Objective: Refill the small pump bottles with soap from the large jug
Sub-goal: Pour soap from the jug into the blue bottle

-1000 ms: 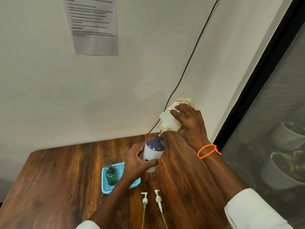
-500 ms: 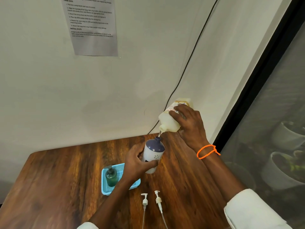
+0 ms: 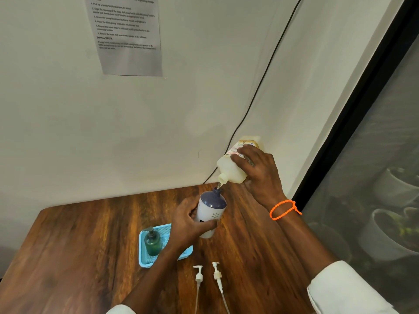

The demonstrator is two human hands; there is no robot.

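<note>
Jug [image 3: 233,168] gripped by right hand [image 3: 260,175] tilts spout-down over left-hand-held [image 3: 188,223] upright bottle [image 3: 210,211].

Left hand [image 3: 189,220] low over the table, fingers and thumb curled round the white bottle [image 3: 209,215], forearm running back to the near edge. Right hand [image 3: 258,171] raised above the far right corner, fingers spread and wrapped over the tilted jug [image 3: 231,168], wrist bent, orange beaded band on it, forearm sloping down to a white sleeve.
</note>
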